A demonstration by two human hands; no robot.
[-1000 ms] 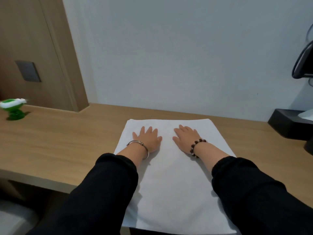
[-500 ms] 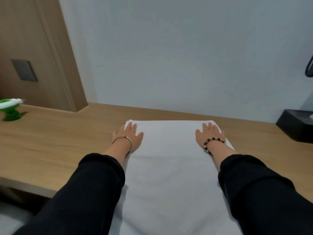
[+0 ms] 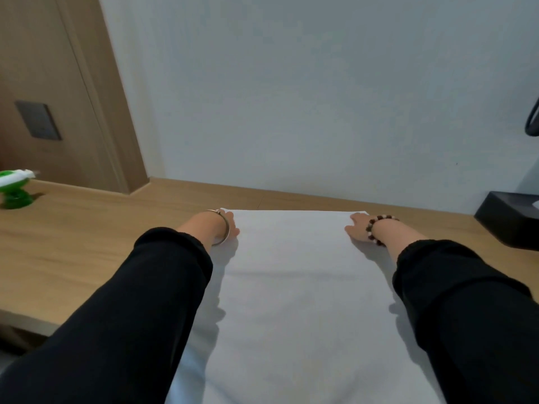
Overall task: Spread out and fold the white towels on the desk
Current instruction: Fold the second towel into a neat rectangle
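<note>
— Since a second ago the left hand (image 3: 231, 224) and right hand (image 3: 355, 225) have slid from the middle of the towel (image 3: 291, 287) out to its 2 far corners.
— Pinching them?
— Cannot tell. Both hands rest on the corners, but the fingers are too foreshortened to say whether they lie flat or pinch.
— And the towel?
— It lies smooth on the table (image 3: 73, 252), its near end past the front edge. It looks light, soft and limp; I'd take both far corners together, or it will sag.

Towel (image 3: 300, 287) cut off below, black box (image 3: 509, 221) cropped
</note>
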